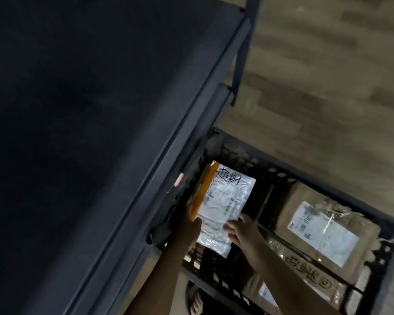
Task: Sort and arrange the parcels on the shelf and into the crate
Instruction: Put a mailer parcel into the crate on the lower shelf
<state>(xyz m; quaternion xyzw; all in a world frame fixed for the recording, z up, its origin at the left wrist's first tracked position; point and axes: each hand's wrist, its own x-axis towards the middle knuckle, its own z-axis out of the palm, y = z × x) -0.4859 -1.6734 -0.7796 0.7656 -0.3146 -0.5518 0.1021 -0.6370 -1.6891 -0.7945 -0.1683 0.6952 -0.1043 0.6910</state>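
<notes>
Both hands grasp one flat parcel (225, 196) by its near end. The left hand (189, 228) pinches the corner by the orange-yellow border, thumb lying over the front and fingers out of sight behind. The right hand (241, 230) grips the opposite edge with curled fingers. Both forearms reach up from the lower edge of the view, bare and nearly straight.

This parcel is thin and rectangular. Its face is a white printed label under glossy, wrinkled film, with black handwritten characters across the far end. It sits within the left part of the crate (243, 153), close beside the shelf (100, 110); whether it rests on the crate's bottom I cannot tell.

Black plastic forms the crate, its walls pierced with rows of small holes, and it stands on the floor (328, 87) of pale wood-look planks. In its right part lies a brown cardboard box (305, 196) bearing a white label under shiny tape, and nearer the person a taped parcel (309, 271) with large black characters. Dark, matt and flat, the shelf has a grey metal edge and upright post.
</notes>
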